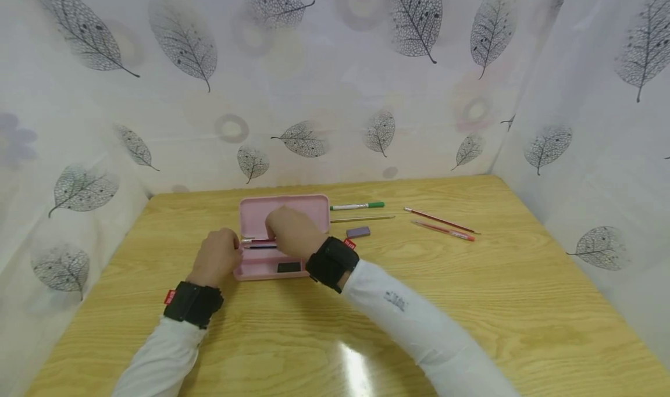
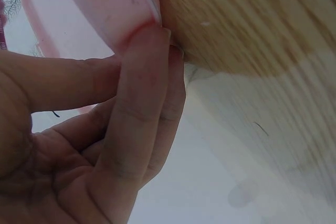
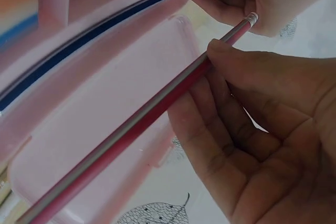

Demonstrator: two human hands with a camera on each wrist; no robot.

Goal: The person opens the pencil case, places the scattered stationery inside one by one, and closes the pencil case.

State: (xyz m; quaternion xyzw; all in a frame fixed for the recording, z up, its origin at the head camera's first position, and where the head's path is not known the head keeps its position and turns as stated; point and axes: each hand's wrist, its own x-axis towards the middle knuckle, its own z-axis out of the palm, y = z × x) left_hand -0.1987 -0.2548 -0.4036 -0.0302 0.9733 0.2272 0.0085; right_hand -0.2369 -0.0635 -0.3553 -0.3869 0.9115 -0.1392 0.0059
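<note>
A pink pencil case lies open on the wooden table, its lid tipped back toward the far side. My left hand pinches the case's left end between thumb and fingers. Over the case, my right hand holds a red pencil between thumb and fingertips, eraser end toward the left hand. A dark blue pencil-like stick lies in the long compartment below it. In the front compartment sits a dark rectangular piece. An orange, white and blue item shows in another compartment in the right wrist view.
Right of the case lie a green-capped marker, a thin stick and a purple eraser. Farther right are another red pencil and an orange-pink pen. A leaf-patterned curtain surrounds the table's back and sides.
</note>
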